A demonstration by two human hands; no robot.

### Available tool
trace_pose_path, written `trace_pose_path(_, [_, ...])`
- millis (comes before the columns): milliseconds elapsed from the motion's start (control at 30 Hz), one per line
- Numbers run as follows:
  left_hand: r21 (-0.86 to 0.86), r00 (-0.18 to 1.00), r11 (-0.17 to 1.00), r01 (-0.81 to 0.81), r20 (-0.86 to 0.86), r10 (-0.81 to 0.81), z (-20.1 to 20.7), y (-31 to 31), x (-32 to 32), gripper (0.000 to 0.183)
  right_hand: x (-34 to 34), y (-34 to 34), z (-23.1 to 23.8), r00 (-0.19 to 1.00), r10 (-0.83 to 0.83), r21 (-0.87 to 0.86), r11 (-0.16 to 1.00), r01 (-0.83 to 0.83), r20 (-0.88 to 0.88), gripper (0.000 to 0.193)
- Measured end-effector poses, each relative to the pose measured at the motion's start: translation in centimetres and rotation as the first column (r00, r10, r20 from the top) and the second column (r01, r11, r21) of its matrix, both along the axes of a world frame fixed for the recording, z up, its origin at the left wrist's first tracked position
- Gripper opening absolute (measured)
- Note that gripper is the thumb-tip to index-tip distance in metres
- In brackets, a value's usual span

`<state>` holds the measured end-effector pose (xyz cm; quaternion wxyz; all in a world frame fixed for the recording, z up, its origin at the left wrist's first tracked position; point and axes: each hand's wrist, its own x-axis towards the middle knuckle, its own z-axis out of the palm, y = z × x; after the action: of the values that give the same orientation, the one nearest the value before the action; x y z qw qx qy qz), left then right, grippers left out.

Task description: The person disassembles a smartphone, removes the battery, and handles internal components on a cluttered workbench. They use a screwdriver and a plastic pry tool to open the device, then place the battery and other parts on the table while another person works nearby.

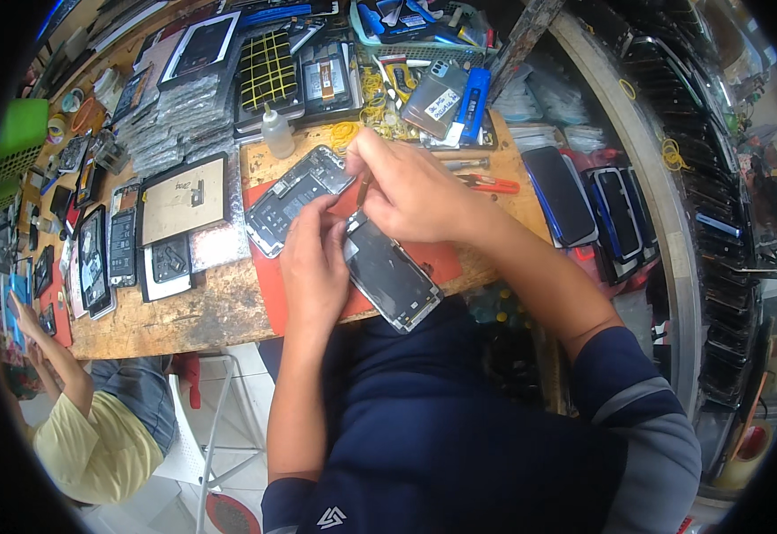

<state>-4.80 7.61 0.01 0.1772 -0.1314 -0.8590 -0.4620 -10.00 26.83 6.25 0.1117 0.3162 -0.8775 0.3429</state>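
Note:
A detached phone screen (388, 274), its dark back facing up, lies slanted over the near edge of an orange-red mat (273, 283). My left hand (311, 265) grips its upper left edge with curled fingers. My right hand (406, 189) pinches a slim brown screwdriver-like tool (364, 190), pointed down at the screen's top end; the tip is too small to make out. Just behind my left fingers, the opened phone body (299, 201) rests on the mat with its battery and inner parts showing.
A clear dropper bottle (277, 133) stands behind the phone body. Red-handled pliers (492, 183) and a blue box (474, 105) lie to the right. Wrapped parts (184, 116) are stacked at the left. Phones (559, 196) sit beyond the table's right edge. Another person (95, 427) sits at left.

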Motion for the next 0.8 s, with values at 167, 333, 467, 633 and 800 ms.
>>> trace_pose_path(167, [0.073, 0.993, 0.997, -0.036, 0.116, 0.027, 0.01, 0.35, 0.18, 0.037, -0.06, 0.39, -0.03, 0.988, -0.002, -0.086, 0.996, 0.016, 0.154, 0.028])
trace_pose_path(333, [0.147, 0.990, 0.988, -0.049, 0.136, 0.029, 0.17, 0.53, 0.06, 0.037, 0.34, 0.26, 0.07, 0.983, 0.070, -0.222, 0.974, -0.031, 0.168, 0.024])
trace_pose_path(467, [0.066, 0.996, 0.998, 0.001, 0.090, -0.007, 0.19, 0.23, 0.09, 0.037, 0.34, -0.11, 0.06, 0.992, 0.061, -0.244, 0.969, -0.032, 0.113, 0.026])
trace_pose_path(633, [0.033, 0.998, 0.999, -0.013, 0.058, 0.011, -0.08, 0.19, 0.02, 0.037, 0.50, 0.39, 0.34, 0.997, 0.015, -0.215, 0.977, 0.002, 0.077, 0.021])
trace_pose_path(800, [-0.001, 0.999, 1.000, -0.019, 0.028, 0.019, -0.45, 0.06, 0.18, 0.038, 0.83, 0.79, 0.23, 0.997, 0.036, -0.149, 0.988, -0.027, 0.062, 0.020])
